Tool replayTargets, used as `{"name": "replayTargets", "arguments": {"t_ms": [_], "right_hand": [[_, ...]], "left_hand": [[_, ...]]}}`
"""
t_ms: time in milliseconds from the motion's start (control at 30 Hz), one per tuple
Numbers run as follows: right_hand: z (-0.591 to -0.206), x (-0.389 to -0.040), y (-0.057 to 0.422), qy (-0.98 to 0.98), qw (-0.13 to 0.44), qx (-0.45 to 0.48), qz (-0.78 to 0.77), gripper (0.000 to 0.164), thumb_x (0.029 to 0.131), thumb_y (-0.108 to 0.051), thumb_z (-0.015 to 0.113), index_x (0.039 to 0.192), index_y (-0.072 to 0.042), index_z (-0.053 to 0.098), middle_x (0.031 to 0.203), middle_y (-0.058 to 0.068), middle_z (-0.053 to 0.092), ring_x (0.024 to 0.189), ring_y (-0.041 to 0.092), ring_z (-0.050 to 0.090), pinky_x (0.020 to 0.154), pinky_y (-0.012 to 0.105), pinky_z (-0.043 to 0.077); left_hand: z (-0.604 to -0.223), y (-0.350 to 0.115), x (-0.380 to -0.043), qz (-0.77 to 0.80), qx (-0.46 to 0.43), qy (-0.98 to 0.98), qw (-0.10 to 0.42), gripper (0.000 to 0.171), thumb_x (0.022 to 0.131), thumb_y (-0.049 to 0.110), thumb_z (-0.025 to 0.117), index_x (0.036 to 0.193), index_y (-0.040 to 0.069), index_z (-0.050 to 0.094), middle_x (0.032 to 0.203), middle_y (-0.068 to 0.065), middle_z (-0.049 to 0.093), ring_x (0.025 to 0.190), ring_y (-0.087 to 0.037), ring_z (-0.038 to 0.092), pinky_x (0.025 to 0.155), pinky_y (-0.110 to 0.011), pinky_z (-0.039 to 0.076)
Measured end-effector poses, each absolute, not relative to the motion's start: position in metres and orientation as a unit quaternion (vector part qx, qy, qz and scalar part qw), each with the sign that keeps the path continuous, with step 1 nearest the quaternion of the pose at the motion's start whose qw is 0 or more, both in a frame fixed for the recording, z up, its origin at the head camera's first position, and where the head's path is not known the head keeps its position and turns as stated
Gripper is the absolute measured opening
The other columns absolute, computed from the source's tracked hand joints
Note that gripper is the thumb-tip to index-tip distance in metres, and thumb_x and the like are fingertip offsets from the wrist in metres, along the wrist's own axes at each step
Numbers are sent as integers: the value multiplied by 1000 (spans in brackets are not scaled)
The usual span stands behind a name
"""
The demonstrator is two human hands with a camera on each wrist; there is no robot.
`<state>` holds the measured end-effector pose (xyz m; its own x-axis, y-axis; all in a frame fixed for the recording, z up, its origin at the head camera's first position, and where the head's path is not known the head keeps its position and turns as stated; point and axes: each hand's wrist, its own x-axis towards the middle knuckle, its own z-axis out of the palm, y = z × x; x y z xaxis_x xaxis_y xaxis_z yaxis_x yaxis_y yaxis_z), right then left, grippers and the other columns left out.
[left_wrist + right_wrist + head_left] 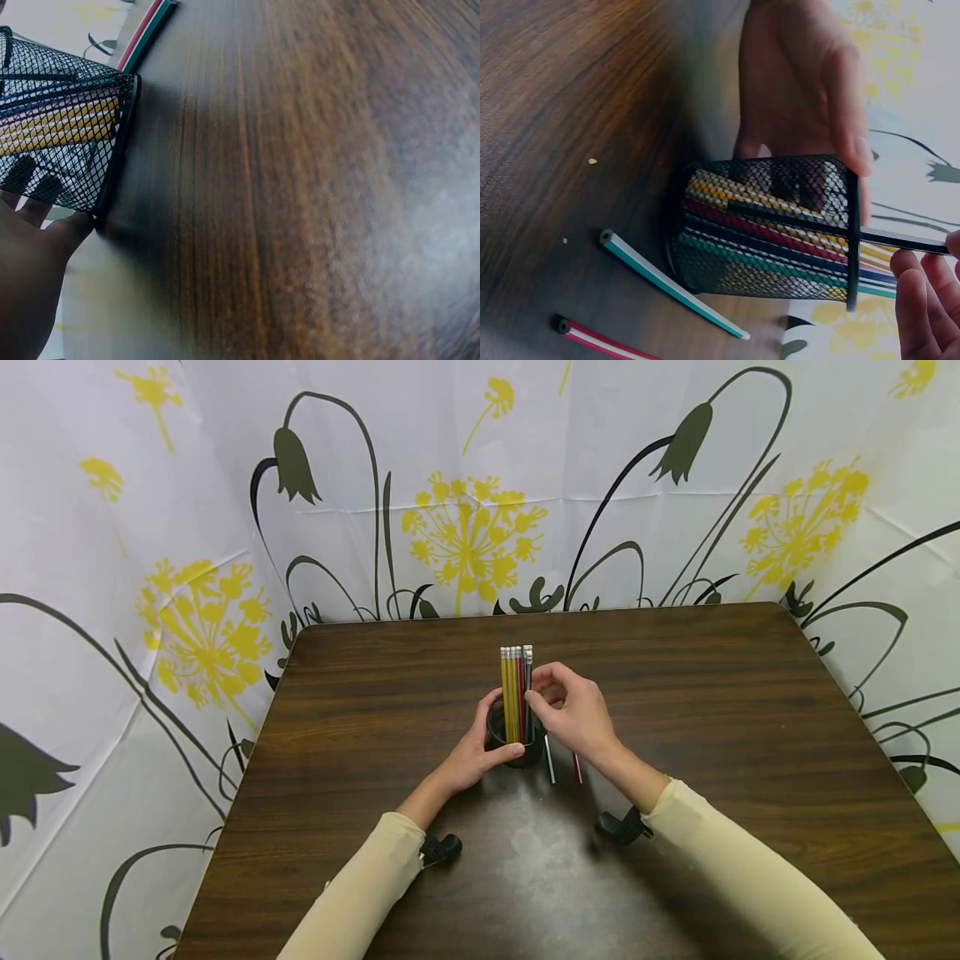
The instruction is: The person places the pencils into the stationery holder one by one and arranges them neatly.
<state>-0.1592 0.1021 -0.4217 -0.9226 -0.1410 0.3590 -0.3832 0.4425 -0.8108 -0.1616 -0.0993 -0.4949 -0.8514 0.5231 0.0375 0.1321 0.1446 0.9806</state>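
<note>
A black wire-mesh pencil cup (528, 758) stands upright on the table. My left hand (468, 758) grips it from the left, with the thumb near the rim and the fingers round the far side. Yellow, red, dark and green pencils (512, 693) fill the cup, eraser ends up. At the cup's right, my right hand (579, 710) pinches a black pencil (907, 241) whose lower part is inside the mesh. On the table beside the cup lie a green-and-white pencil (671, 283) and a red-and-white pencil (604, 345).
The dark wood-grain table (375, 693) reaches back to a white curtain (450, 435) printed with yellow and green flowers. Small pale crumbs (592, 161) dot the wood near the loose pencils. A black wrist device (624, 827) sits under the right forearm.
</note>
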Motion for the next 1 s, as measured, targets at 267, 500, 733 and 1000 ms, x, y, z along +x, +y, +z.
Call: {"name": "replayTargets", "arguments": {"t_ms": [267,500,733,1000], "right_hand": [[-430,-160,98,-844,120,162,497,18,87,-9,73,103,-8,66,88,4,68,70,14,66,66,41,54],[-437,-163,95,-848,138,150,490,18,86,-10,75,102,-8,67,86,3,69,68,13,66,64,37,54],[-439,-165,91,-861,153,126,468,16,86,-15,75,101,-10,69,84,0,69,67,11,65,63,32,54],[-440,-168,87,-873,165,95,450,14,86,-18,75,99,-11,71,81,-2,70,65,10,65,58,33,51]], "left_hand": [[-501,-100,-163,616,223,741,150,87,94,7,65,153,37,8,152,-10,29,131,-29,42,109,-54,30],[-497,-101,-162,620,228,732,165,87,95,5,61,155,31,4,154,-14,26,134,-32,38,110,-55,26],[-501,-101,-163,614,220,742,156,87,94,12,65,154,36,7,152,-10,31,131,-29,43,109,-54,29],[-500,-101,-164,607,213,747,167,87,94,11,65,155,30,5,153,-14,29,134,-31,38,110,-55,26]]}}
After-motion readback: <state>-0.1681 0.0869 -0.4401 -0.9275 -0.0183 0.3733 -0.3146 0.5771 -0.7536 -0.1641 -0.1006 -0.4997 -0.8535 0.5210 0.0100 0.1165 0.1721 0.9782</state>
